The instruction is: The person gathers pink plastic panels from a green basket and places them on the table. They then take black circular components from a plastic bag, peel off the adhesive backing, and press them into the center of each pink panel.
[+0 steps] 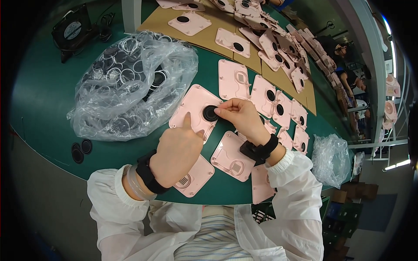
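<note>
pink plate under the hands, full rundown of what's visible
The pink plate is a flat, rounded-corner panel, apparently moulded plastic, lying tilted on the green table. The left hand presses a finger on its surface. The right hand holds a black round part at its middle. A clear bag lies beside it.

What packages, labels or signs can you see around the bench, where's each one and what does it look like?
Clear plastic bag: left of the hands on the green table, crumpled, open, full of dark and clear rings.
Smaller clear plastic bag: right table edge, crumpled.
Round label: on the black square fan, far left corner, pale disc.
No screens or signs show.
</note>
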`<state>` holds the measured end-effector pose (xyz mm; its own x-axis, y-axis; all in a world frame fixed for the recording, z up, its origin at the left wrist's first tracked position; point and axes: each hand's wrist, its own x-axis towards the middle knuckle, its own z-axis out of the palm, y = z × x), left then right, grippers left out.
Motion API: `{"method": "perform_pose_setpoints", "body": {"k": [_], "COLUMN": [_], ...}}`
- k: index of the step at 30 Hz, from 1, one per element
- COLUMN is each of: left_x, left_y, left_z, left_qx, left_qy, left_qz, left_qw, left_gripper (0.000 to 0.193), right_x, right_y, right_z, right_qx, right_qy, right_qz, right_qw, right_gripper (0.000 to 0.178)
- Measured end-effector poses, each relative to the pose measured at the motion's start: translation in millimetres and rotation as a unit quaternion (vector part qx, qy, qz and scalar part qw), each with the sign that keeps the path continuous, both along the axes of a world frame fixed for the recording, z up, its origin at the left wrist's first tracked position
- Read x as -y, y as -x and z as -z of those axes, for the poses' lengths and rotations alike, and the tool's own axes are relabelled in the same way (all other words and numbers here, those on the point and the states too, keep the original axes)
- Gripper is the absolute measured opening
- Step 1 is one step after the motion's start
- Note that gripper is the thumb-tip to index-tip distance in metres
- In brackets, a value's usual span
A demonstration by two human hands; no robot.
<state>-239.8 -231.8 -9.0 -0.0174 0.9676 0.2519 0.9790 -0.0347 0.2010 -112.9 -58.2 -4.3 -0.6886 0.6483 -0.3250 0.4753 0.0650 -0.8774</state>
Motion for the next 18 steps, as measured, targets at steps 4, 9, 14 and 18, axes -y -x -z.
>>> {"method": "perform_pose_setpoints", "body": {"k": [4,9,14,18], "left_x": [0.4,0.0,2.7,0.3], "left_y": [0.0,-1.2,0.3,-1.2], "left_z": [-2.0,0.3,-1.3,-3.9], "left_qx": [-0.001,-0.001,-0.009,-0.018], "left_qy": [0.070,0.008,0.089,0.096], "left_qz": [0.006,-0.004,-0.006,-0.002], "left_qw": [0.998,1.000,0.996,0.995], "left_gripper": [0.039,0.023,0.039,0.039], "right_x": [0.2,2.1,14.7,8.7], "right_y": [0.8,1.6,5.2,4.1], "right_z": [-0.2,-0.6,-2.2,6.1], "right_qx": [0.001,0.023,0.064,0.012], "right_qy": [-0.008,-0.060,-0.240,-0.293], "right_qz": [0.000,-0.016,-0.049,-0.073], "right_qw": [1.000,0.998,0.967,0.953], "right_gripper": [0.016,0.019,0.023,0.028]}}
